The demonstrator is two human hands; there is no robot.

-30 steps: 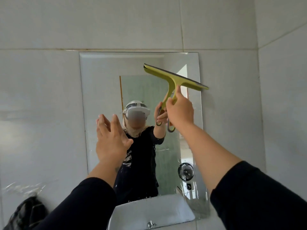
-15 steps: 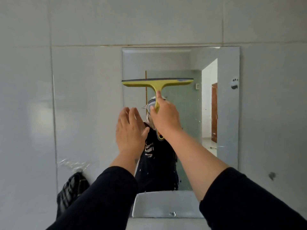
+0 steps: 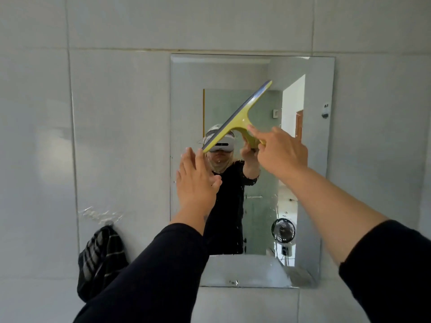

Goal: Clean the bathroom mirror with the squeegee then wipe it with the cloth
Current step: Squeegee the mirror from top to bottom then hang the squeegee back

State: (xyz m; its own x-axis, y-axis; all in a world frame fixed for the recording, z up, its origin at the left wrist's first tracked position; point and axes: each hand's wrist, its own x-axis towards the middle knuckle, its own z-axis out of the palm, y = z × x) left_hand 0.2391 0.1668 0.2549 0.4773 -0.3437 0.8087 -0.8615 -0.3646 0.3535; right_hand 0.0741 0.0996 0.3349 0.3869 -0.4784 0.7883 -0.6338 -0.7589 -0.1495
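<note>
A frameless rectangular mirror (image 3: pixel 312 159) hangs on the grey tiled wall. My right hand (image 3: pixel 282 152) grips the handle of a yellow-green squeegee (image 3: pixel 240 115), forefinger stretched along it. Its blade is tilted, running from upper right down to lower left across the middle of the glass. My left hand (image 3: pixel 196 180) is raised flat with fingers together near the mirror's left edge, just under the blade's lower end, holding nothing. A dark striped cloth (image 3: pixel 100 259) hangs on the wall to the lower left of the mirror.
The mirror reflects a person in a dark top, a small fan, a doorway and the white basin. A crumpled clear plastic hook patch (image 3: pixel 100 214) sticks to the tile above the cloth. Grey tiles surround the mirror.
The squeegee blade has turned from level to steeply tilted, and my right hand has moved right. My left hand stays raised and flat. The view has shifted, so the mirror sits differently in frame.
</note>
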